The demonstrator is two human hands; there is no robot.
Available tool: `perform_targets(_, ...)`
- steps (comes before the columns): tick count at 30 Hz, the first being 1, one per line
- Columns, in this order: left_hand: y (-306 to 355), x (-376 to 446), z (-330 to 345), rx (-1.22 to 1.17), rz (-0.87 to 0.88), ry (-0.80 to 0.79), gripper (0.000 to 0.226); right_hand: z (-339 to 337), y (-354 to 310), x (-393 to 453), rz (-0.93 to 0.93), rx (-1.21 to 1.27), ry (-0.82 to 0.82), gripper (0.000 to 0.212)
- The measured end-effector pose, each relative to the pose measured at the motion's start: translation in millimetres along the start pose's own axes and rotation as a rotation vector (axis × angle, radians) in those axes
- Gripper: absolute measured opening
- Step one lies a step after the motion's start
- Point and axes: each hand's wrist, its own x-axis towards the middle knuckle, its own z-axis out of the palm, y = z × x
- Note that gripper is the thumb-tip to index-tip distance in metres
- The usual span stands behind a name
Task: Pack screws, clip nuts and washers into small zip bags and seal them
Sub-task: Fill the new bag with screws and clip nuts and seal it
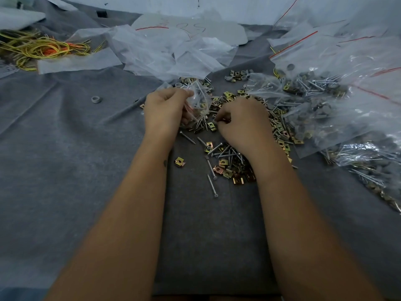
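Nearest us, loose screws [211,183] and clip nuts [227,173] lie below our right hand [240,122], whose curled fingers hide what they pinch. Our left hand [163,109] grips a small zip bag [200,103]; its contents blur. Beyond, empty bags [173,53] pile up.

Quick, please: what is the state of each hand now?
Left hand: grips a small zip bag.
Right hand: fingers curled over the loose hardware pile; its grip cannot be told.

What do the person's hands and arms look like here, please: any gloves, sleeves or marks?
Both the left hand and right hand are bare, with no gloves, rings or watch visible. Both forearms are bare to the frame's edge. A small dark mark sits on the left forearm.
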Motion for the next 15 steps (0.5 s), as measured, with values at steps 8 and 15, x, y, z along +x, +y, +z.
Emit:
perform_targets(8,0.7,-1.5,-4.0,-0.104,-0.016,-0.185,0.007,-0.1,-0.9,0.8,-0.048,-0.039,0.125,0.013)
perform_targets(15,3.1,-6.3,-0.4,-0.030,0.040,-0.192,0.006,-4.9,-4.9,-2.1,-0.091,0.287,0.389,0.004)
